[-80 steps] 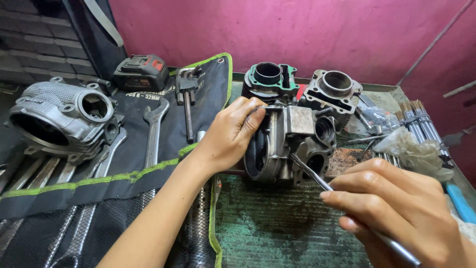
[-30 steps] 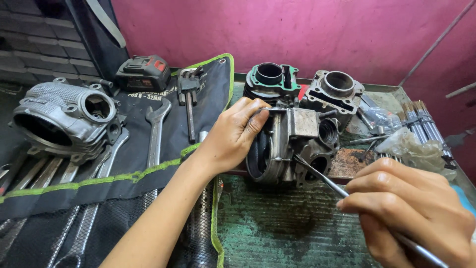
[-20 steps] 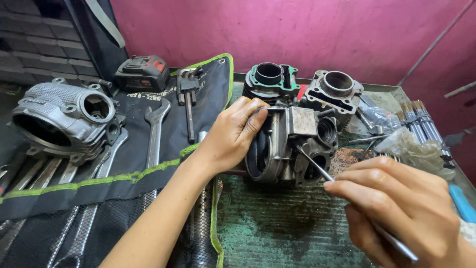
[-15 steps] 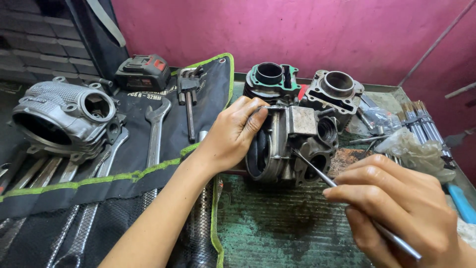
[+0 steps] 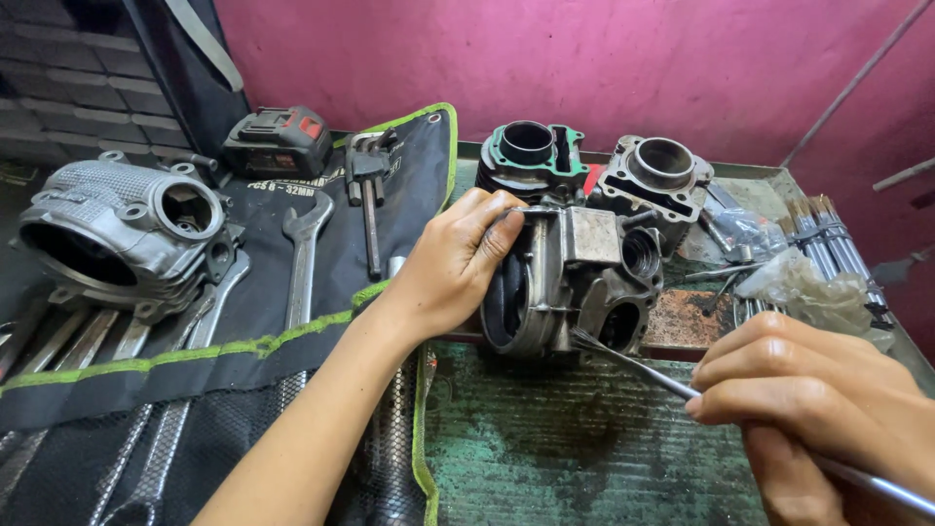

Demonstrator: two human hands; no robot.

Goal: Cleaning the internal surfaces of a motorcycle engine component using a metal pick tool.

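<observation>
Head view: the left hand (image 5: pixel 458 263) is clenched around the top left edge of a grey metal cylinder head (image 5: pixel 575 282), which stands on its side on the worn green bench top (image 5: pixel 584 448), at the middle of the frame. The right hand (image 5: pixel 818 409), at four o'clock from the cylinder head, pinches a thin metal pick (image 5: pixel 633 362) between thumb and fingers; its tip sits at the lower port opening, touching or just short of it.

To work well here, the left hand should press the casting firmly down so it cannot rock, and the pick should be steered with short, light strokes, kept low and angled into the port rather than levered.

At twelve o'clock stand two cylinder blocks (image 5: pixel 531 156); at nine o'clock lies a tool roll (image 5: pixel 292 321) with spanners (image 5: pixel 302 263).
</observation>
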